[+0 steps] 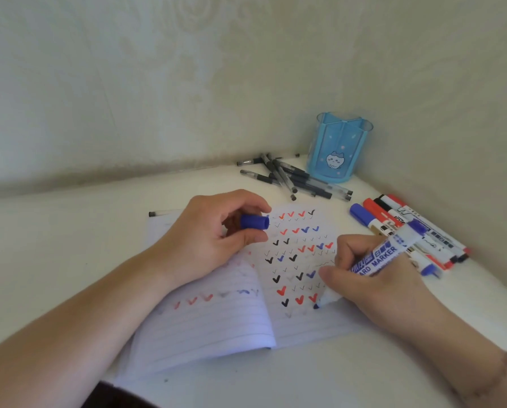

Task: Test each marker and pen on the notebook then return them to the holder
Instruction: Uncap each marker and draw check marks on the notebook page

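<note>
Blue marker (pixel 381 256) gripped in right hand (pixel 373 278), tip touching notebook (pixel 217 319) right page — left hand (pixel 214 237) pinches blue cap (pixel 254 222) above notebook. Pens (pixel 293 178), markers (pixel 408 228) lie beyond notebook, beside holder (pixel 339 148).

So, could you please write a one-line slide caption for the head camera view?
Right hand presses an uncapped blue marker to the notebook; left hand holds its cap.

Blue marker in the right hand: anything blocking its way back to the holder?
Nothing visible stands in the way. The blue holder stands upright and open-topped at the back. The loose pens lie left of it, the other markers to its right. The marker's cap is still off, in the left hand.
</note>
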`<state>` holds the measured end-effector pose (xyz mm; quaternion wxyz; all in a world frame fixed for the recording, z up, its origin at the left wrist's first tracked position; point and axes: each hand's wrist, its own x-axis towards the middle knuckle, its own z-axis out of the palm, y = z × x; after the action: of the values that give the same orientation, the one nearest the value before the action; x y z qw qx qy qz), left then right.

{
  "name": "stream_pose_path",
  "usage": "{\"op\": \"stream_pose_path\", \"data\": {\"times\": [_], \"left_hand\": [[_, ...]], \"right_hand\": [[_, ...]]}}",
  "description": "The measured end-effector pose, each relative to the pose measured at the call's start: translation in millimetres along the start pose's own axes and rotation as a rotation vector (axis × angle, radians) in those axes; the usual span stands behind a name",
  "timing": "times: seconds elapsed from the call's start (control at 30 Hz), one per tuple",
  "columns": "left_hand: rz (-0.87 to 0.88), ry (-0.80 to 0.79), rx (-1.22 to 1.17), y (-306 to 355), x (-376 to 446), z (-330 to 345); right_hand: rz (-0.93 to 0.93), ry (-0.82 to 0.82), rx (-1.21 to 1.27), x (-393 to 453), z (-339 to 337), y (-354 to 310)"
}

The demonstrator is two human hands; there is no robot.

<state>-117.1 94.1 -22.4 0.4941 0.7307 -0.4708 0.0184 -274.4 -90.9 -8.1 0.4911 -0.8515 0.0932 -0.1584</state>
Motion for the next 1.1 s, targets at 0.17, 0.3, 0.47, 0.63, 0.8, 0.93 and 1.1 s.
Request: {"op": "stream_pose_path", "data": {"times": [0.17, 0.3, 0.47, 0.63, 0.8, 0.93, 1.1], "left_hand": [[0.039, 0.009, 0.037, 0, 1, 0], [0.109, 0.019, 0.108, 1, 1, 0], [0.162, -0.004, 0.12, 1, 2, 0], [0.128, 0.001, 0.106, 2, 0, 1], [0.157, -0.005, 0.103, 7, 0, 2], [0.189, -0.013, 0.081, 10, 1, 4], [0.248, -0.053, 0.119, 14, 0, 6]], "right_hand": [[0.003, -0.037, -0.022, 0, -1, -1], [0.014, -0.004, -0.022, 2, 0, 1], [0.036, 0.061, 0.173, 3, -2, 0], [-0.044, 0.058, 0.518, 4, -4, -7], [-0.109, -0.027, 0.549, 3, -6, -3], [-0.114, -0.051, 0.478, 3, -1, -3], [-0.12, -0.099, 0.441, 5, 4, -5]]}}
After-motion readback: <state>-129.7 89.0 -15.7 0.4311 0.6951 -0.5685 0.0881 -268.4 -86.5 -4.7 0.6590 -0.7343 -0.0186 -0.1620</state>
